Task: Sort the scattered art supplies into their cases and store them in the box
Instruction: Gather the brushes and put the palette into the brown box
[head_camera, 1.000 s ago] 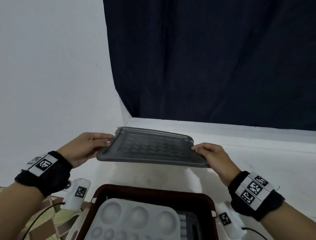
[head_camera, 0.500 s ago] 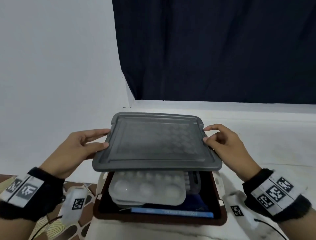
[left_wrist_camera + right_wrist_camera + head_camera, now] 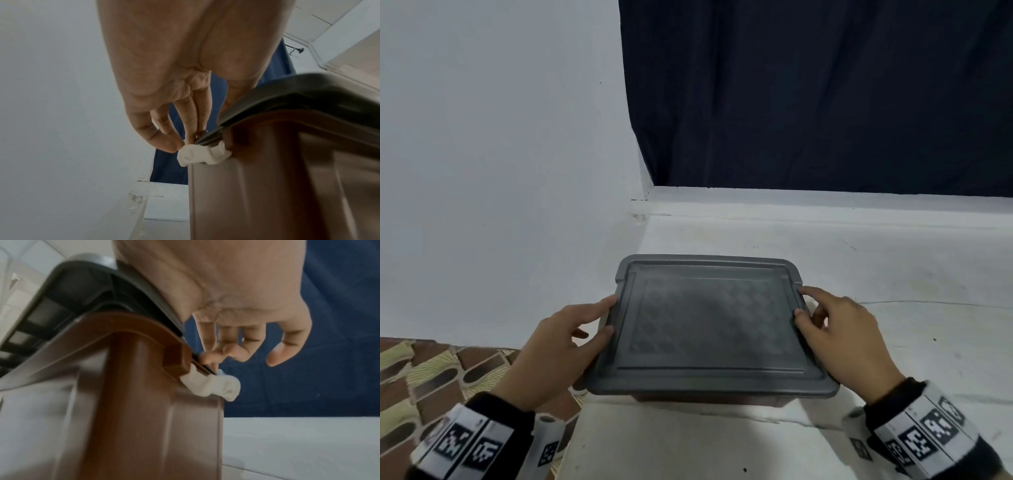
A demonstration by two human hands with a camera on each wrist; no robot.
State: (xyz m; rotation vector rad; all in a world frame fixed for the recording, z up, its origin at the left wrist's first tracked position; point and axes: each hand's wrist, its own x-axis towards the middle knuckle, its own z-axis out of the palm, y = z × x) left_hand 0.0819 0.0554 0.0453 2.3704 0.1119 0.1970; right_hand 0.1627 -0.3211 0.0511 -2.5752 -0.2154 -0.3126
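Note:
A dark grey lid [image 3: 705, 325] lies flat on the brown box [image 3: 705, 399], covering all its contents. My left hand [image 3: 599, 318] holds the lid's left edge, thumb on top and fingers down the side. From the left wrist, those fingertips [image 3: 185, 139] meet the white latch [image 3: 197, 154] under the lid [image 3: 298, 91] on the box wall [image 3: 267, 186]. My right hand [image 3: 811, 308] pinches the right edge the same way. The right wrist view shows one finger [image 3: 207, 358] at the lid rim [image 3: 82, 285] above the white latch [image 3: 213, 386], the other fingers curled in air.
The box stands on a white table [image 3: 893, 291], near its left edge [image 3: 571, 438]. Patterned floor [image 3: 431, 377] lies below on the left. A white wall [image 3: 500, 171] rises at the left and a dark blue curtain [image 3: 825, 96] hangs behind.
Both hands lowered the lid from above the open box onto its rim. The white palette and cases inside are now hidden.

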